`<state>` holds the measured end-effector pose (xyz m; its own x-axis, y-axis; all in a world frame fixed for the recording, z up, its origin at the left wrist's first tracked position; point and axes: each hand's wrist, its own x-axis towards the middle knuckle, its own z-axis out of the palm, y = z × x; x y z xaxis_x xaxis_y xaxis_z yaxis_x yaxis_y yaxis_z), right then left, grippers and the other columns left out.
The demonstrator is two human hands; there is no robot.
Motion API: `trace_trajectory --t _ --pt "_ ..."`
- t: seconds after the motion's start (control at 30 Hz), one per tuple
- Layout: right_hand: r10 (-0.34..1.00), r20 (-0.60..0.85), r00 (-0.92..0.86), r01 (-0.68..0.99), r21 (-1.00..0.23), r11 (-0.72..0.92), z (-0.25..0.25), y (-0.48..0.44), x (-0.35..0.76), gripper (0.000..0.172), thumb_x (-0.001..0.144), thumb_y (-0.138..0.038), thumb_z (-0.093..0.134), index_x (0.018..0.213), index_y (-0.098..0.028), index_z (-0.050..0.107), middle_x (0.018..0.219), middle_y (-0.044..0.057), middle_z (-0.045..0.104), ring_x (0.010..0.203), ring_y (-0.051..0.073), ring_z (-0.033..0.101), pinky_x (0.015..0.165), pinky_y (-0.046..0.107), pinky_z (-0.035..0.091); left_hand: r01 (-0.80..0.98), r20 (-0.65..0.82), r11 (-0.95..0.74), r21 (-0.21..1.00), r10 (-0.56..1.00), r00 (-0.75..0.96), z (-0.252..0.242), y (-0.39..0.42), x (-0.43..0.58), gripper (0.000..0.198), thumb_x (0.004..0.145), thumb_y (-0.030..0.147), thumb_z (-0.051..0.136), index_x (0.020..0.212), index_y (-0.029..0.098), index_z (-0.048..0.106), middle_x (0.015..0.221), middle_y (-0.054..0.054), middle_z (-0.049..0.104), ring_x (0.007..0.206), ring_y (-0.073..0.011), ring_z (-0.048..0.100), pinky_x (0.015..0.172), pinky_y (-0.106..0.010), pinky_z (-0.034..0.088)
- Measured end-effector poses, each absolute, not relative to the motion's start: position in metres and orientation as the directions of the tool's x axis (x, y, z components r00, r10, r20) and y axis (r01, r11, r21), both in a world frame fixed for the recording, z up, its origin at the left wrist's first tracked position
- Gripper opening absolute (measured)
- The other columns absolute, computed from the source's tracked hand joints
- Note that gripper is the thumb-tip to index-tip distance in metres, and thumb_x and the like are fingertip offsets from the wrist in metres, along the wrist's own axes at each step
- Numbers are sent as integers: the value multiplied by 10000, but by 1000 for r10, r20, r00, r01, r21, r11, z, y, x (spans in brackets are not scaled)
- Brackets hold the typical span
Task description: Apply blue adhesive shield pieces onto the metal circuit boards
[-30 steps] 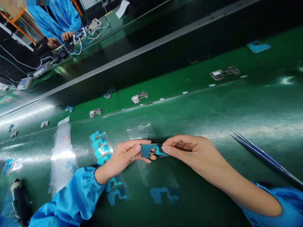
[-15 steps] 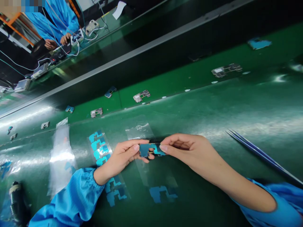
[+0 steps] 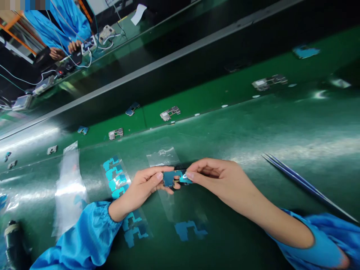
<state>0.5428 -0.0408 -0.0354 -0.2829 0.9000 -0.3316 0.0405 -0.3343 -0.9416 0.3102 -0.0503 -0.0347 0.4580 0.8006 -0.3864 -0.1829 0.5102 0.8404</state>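
Between my hands is a small circuit board (image 3: 169, 179) with a blue film over its upper face. My left hand (image 3: 146, 185) grips the board's left end, thumb on top and fingers beneath. The thumb and index finger of my right hand (image 3: 213, 174) pinch the right end, where a lighter blue, shiny film piece (image 3: 185, 177) lies. A clear plastic sheet (image 3: 168, 202) lies under the hands, with a blue cut-out (image 3: 189, 229) at its near end. Left of it, partly behind my left forearm, is a strip of blue stickers (image 3: 114, 174).
Tweezers (image 3: 303, 183) lie at the right. A whitish plastic sheet (image 3: 67, 187) and a dark cylindrical tool (image 3: 14, 240) are at the left. Several circuit boards, one here (image 3: 170, 113), sit along the green belt (image 3: 208, 95). Across it, a person in blue sleeves (image 3: 62, 26) works among cables.
The view has shifted slightly, so most things on the near bench appear a little further left. Both hands keep their hold on the board; the right fingertips are slightly further in over the film.
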Motion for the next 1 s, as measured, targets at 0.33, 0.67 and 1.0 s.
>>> trace_trajectory --t 0.33,0.67,1.0 --pt "934 -262 -241 39 -965 -261 -40 -42 536 220 779 -421 739 795 -204 706 791 49 751 758 204 711 706 339 570 -209 -356 468 859 838 414 -37 -51 314 336 947 354 680 1200 138 727 1018 -122 773 897 -226 753 776 -330 621" --pt "957 -192 -219 45 -981 -186 -47 -43 528 220 719 -363 771 779 -192 646 689 -1 661 669 161 649 682 324 552 -236 -292 399 886 876 384 -43 -52 316 393 880 402 749 1124 94 729 984 -132 757 826 -209 744 757 -326 622" --pt "967 -141 -212 80 -989 -127 -46 -45 527 274 702 -409 779 786 -188 641 697 -2 651 663 160 641 677 332 546 -225 -240 351 909 882 405 -45 -53 317 418 865 426 754 1100 83 709 968 -130 741 840 -220 740 766 -339 620"
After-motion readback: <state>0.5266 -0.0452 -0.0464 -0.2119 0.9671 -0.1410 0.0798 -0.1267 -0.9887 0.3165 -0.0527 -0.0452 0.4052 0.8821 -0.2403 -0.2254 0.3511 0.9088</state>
